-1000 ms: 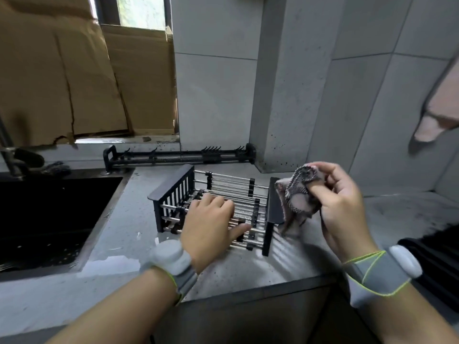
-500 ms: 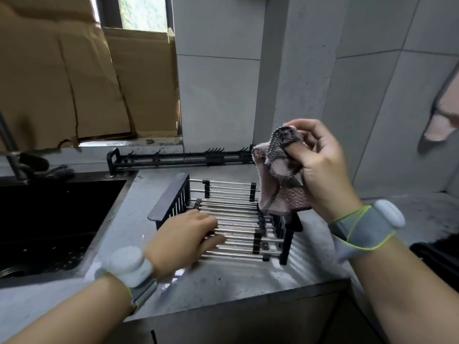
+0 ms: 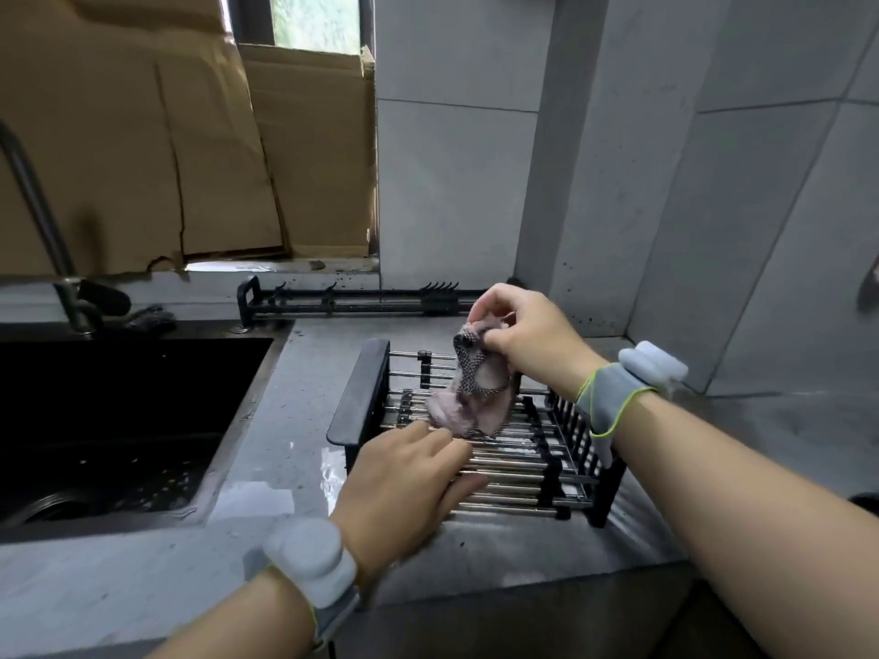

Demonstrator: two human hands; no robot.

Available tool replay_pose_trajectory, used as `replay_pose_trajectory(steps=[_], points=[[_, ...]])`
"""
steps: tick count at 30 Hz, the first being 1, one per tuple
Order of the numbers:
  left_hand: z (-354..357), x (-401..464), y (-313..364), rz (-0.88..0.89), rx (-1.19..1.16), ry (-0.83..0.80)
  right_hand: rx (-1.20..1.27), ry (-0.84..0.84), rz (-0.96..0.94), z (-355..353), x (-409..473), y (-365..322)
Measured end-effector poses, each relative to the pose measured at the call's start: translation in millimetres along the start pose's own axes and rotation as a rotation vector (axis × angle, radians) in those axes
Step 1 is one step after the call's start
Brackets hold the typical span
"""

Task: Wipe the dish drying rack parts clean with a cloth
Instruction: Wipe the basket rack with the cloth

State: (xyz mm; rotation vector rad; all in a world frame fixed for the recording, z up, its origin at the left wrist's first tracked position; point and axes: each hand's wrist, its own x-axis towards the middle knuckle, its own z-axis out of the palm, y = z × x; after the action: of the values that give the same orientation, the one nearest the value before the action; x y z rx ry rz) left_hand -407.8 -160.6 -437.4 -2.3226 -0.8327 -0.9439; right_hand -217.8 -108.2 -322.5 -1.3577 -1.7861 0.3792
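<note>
1. While the head view is looking down at a grey table [image 3: 142, 587], a black-framed dish drying rack [image 3: 480, 435] with metal rods is sitting on it near the back, just right of the sink [image 3: 119, 420], with its long side running towards the right edge.
2. The left hand [image 3: 409, 487] is lying palm down on the near left part of the rack, its fingers stretched out fairly straight across the rods and holding nothing.
3. The right hand [image 3: 528, 335] is hovering above the rear middle of the rack, its thumb and fingers pinching the top of a pinkish cloth [image 3: 471, 397] with a dark checked patch.
4. The cloth is hanging down from that pinch, and its lower folds are touching the rods just beyond the left hand's fingertips.
5. Both wrists are wearing grey bands with pale devices [image 3: 314, 563].
6. A second black rack part [image 3: 361, 297], long and narrow, is lying along the table's back edge against the wall.
7. A tap [image 3: 43, 221] is standing at the back left corner by the sink, and cardboard sheets [image 3: 166, 135] are leaning over the window behind it.
8. A puddle of water [image 3: 266, 497] is shining on the table between the sink and the rack.
</note>
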Motion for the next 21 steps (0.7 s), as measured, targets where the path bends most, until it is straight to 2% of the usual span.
replay_pose_trajectory(steps=[1, 4, 6, 9, 15, 17, 19, 21], points=[[1, 0, 0, 0.003, 0.008, 0.008, -0.071, -0.089, -0.024, 4, 1, 2], [4, -1, -1, 0.009, 0.020, 0.020, -0.515, -0.578, -0.013, 22, -3, 10], [5, -2, -2, 0.011, 0.018, 0.022, -0.598, -0.692, 0.032, 34, -4, 17], [7, -1, -3, 0.010, 0.015, 0.027, -0.605, -0.697, 0.064, 45, -1, 26], [4, -1, -2, 0.018, 0.004, 0.047, -0.710, -0.556, -0.002, 62, -2, 35], [5, -1, -2, 0.029, 0.006, 0.049, -0.682, -0.479, -0.095, 58, 3, 30], [6, -1, -3, 0.036, 0.008, 0.053, -0.644, -0.333, -0.282, 57, 10, 27], [7, -1, -4, 0.043, 0.014, 0.060, -0.668, -0.319, -0.485, 63, 14, 24]])
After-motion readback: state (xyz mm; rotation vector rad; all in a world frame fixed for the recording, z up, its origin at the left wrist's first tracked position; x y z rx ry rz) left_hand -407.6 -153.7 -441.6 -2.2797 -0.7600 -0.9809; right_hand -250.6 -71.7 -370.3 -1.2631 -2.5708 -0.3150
